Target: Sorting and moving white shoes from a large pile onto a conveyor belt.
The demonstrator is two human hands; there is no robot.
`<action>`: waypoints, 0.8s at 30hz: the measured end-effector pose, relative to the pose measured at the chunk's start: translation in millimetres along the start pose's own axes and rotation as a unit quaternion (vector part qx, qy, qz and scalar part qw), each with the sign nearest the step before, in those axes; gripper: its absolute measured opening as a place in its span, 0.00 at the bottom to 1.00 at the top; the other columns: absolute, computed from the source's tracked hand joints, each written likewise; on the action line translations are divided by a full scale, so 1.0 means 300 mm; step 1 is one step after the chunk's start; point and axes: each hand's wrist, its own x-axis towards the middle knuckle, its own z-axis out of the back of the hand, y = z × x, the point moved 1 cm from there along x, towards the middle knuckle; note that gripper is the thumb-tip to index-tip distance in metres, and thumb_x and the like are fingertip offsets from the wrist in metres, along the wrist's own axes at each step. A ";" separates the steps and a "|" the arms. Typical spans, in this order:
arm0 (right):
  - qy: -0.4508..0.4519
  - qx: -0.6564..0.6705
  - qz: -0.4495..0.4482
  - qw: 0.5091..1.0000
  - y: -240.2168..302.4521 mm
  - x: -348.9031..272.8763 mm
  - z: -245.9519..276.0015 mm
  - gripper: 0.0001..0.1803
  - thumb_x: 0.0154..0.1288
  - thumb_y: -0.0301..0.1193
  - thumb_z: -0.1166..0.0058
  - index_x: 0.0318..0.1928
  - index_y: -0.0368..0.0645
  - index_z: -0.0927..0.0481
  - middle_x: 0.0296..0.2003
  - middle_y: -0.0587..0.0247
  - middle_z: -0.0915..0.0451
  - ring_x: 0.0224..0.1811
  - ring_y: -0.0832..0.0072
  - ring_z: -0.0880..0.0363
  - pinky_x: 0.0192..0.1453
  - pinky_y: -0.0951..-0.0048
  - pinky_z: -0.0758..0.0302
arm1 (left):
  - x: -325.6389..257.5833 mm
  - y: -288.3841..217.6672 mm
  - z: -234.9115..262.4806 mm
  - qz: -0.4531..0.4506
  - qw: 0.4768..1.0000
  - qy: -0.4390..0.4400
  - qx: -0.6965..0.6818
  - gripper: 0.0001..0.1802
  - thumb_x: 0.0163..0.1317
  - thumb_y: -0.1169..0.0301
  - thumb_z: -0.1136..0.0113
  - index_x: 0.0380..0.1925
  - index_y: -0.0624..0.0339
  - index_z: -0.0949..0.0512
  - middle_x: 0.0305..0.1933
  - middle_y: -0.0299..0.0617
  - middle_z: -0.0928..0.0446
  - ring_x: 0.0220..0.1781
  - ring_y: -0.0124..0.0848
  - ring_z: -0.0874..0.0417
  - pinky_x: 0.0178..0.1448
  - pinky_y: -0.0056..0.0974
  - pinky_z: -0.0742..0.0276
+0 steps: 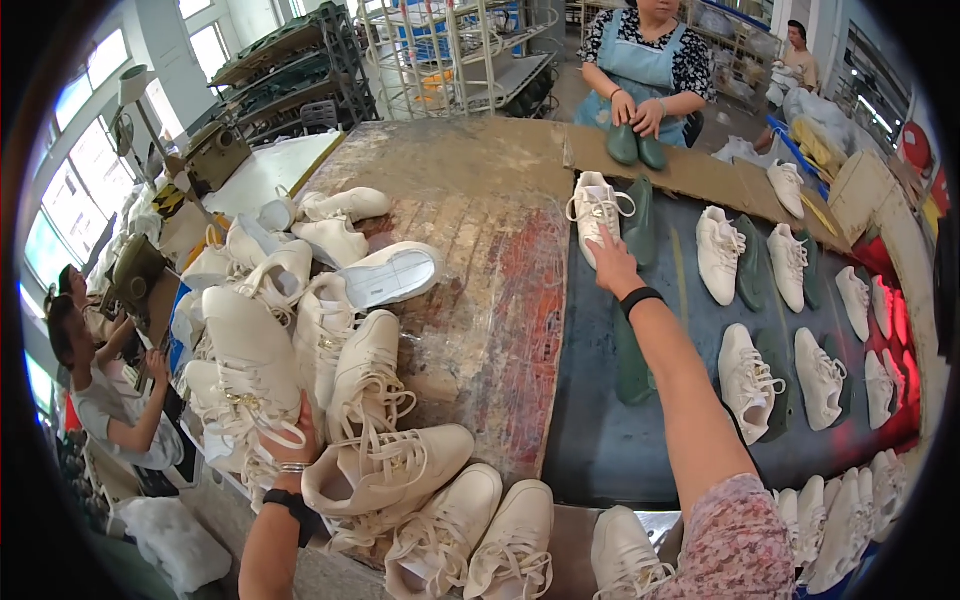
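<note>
My left hand (297, 438) is wrapped round a cream lace-up sneaker (250, 345), held upright among a heap of similar sneakers at the left of the table. Part of its fingers is hidden by the shoe. On the dark conveyor belt (640, 470), my right hand (614, 264) grips another cream sneaker (597, 205) near its toe, the index finger lying on its upper. Beside that sneaker lies a green shoe last (640, 225). A second green last (633, 360) rests on the belt, partly behind my right forearm.
Pairs of sneakers (748, 380) and green lasts stand in rows along the belt to the right. Across the belt, a person in a blue apron (652, 70) holds green lasts (636, 148) over a cardboard strip. More sneakers (850, 520) line the lower right; racks (290, 70) stand behind.
</note>
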 end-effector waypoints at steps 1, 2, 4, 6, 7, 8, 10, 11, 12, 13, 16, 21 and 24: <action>-0.001 -0.005 0.004 1.000 -0.002 0.000 0.009 0.37 0.52 0.34 0.38 0.65 0.59 0.33 0.74 0.61 0.55 0.68 0.49 0.42 0.63 0.49 0.31 | 0.008 -0.009 0.008 0.007 1.000 0.000 0.000 0.20 0.59 0.59 0.38 0.42 0.64 0.18 0.42 0.49 0.17 0.43 0.49 0.17 0.48 0.46 0.23; 0.056 0.011 0.014 0.998 -0.017 0.005 0.023 0.35 0.53 0.33 0.39 0.64 0.57 0.32 0.73 0.57 0.53 0.67 0.48 0.39 0.62 0.51 0.30 | 0.028 -0.039 0.019 0.045 0.996 0.065 -0.038 0.21 0.60 0.56 0.41 0.45 0.62 0.19 0.45 0.49 0.18 0.45 0.48 0.18 0.51 0.47 0.24; 0.131 0.011 0.059 0.990 0.065 -0.002 0.073 0.32 0.55 0.32 0.41 0.62 0.53 0.30 0.71 0.50 0.49 0.65 0.47 0.36 0.62 0.53 0.30 | -0.064 0.094 -0.032 0.102 0.984 0.135 -0.051 0.28 0.63 0.48 0.50 0.53 0.56 0.22 0.54 0.48 0.21 0.53 0.48 0.21 0.59 0.50 0.30; 0.111 0.011 0.145 0.983 0.121 -0.107 0.126 0.29 0.56 0.33 0.42 0.61 0.51 0.28 0.68 0.46 0.43 0.64 0.48 0.35 0.64 0.55 0.31 | -0.074 0.082 -0.050 0.096 0.975 0.199 0.027 0.29 0.62 0.45 0.51 0.50 0.54 0.21 0.50 0.45 0.19 0.49 0.51 0.21 0.52 0.54 0.33; 0.069 0.041 0.208 0.975 0.130 -0.178 0.140 0.28 0.56 0.33 0.42 0.60 0.50 0.28 0.66 0.46 0.39 0.65 0.49 0.35 0.64 0.55 0.32 | -0.086 0.079 -0.075 0.094 0.983 0.154 0.027 0.24 0.60 0.46 0.49 0.37 0.54 0.18 0.36 0.46 0.18 0.38 0.51 0.21 0.43 0.54 0.33; 0.056 0.084 0.276 0.956 0.122 -0.260 0.157 0.26 0.57 0.33 0.42 0.58 0.49 0.26 0.65 0.47 0.37 0.63 0.50 0.34 0.64 0.55 0.32 | -0.037 0.036 -0.070 0.010 0.968 0.228 0.103 0.19 0.57 0.49 0.46 0.25 0.52 0.20 0.24 0.45 0.23 0.30 0.48 0.24 0.38 0.53 0.35; 0.073 0.141 0.366 0.917 0.214 -0.444 0.233 0.23 0.57 0.33 0.42 0.55 0.47 0.25 0.62 0.49 0.34 0.62 0.51 0.32 0.64 0.57 0.31 | -0.019 0.017 -0.033 0.009 0.994 0.097 0.042 0.15 0.54 0.54 0.42 0.19 0.51 0.21 0.20 0.44 0.25 0.29 0.46 0.25 0.37 0.50 0.33; 0.103 0.148 0.383 0.906 0.292 -0.557 0.287 0.23 0.57 0.33 0.42 0.55 0.47 0.24 0.61 0.49 0.33 0.61 0.52 0.32 0.63 0.57 0.31 | -0.032 0.042 -0.030 0.017 0.998 0.054 0.014 0.14 0.54 0.56 0.42 0.19 0.52 0.21 0.22 0.44 0.24 0.31 0.46 0.24 0.38 0.49 0.32; 0.125 0.158 0.396 0.896 0.307 -0.631 0.258 0.23 0.57 0.33 0.42 0.55 0.47 0.24 0.61 0.50 0.33 0.60 0.52 0.31 0.63 0.57 0.31 | -0.010 0.015 -0.019 0.009 0.998 0.065 0.026 0.14 0.54 0.56 0.42 0.19 0.52 0.21 0.22 0.44 0.24 0.31 0.46 0.24 0.38 0.49 0.32; 0.137 0.154 0.409 0.889 0.339 -0.728 0.279 0.22 0.58 0.33 0.42 0.55 0.47 0.24 0.61 0.51 0.33 0.60 0.52 0.31 0.63 0.57 0.31 | 0.003 0.008 0.021 -0.016 0.999 0.046 0.004 0.14 0.54 0.57 0.42 0.19 0.53 0.20 0.24 0.45 0.23 0.34 0.45 0.23 0.41 0.49 0.31; 0.211 0.113 0.403 0.883 0.360 -0.976 0.302 0.23 0.58 0.36 0.42 0.56 0.48 0.24 0.62 0.53 0.32 0.61 0.51 0.33 0.63 0.57 0.32 | 0.054 0.007 0.106 -0.042 0.994 0.099 -0.021 0.15 0.55 0.57 0.42 0.22 0.56 0.18 0.28 0.45 0.21 0.41 0.43 0.23 0.47 0.48 0.29; 0.240 0.152 0.360 0.889 0.203 -1.206 0.265 0.23 0.59 0.39 0.42 0.56 0.50 0.23 0.63 0.50 0.33 0.63 0.48 0.34 0.64 0.55 0.33 | 0.237 -0.027 0.213 -0.172 0.973 0.133 -0.078 0.24 0.52 0.50 0.39 0.26 0.65 0.19 0.31 0.53 0.20 0.40 0.48 0.20 0.51 0.48 0.28; 0.212 0.197 0.268 0.919 0.105 -1.269 0.182 0.22 0.62 0.43 0.46 0.54 0.48 0.21 0.61 0.49 0.31 0.63 0.50 0.34 0.65 0.57 0.34 | 0.342 -0.200 0.282 -0.095 0.959 0.250 -0.097 0.30 0.50 0.44 0.37 0.27 0.67 0.21 0.28 0.57 0.21 0.37 0.51 0.19 0.48 0.50 0.27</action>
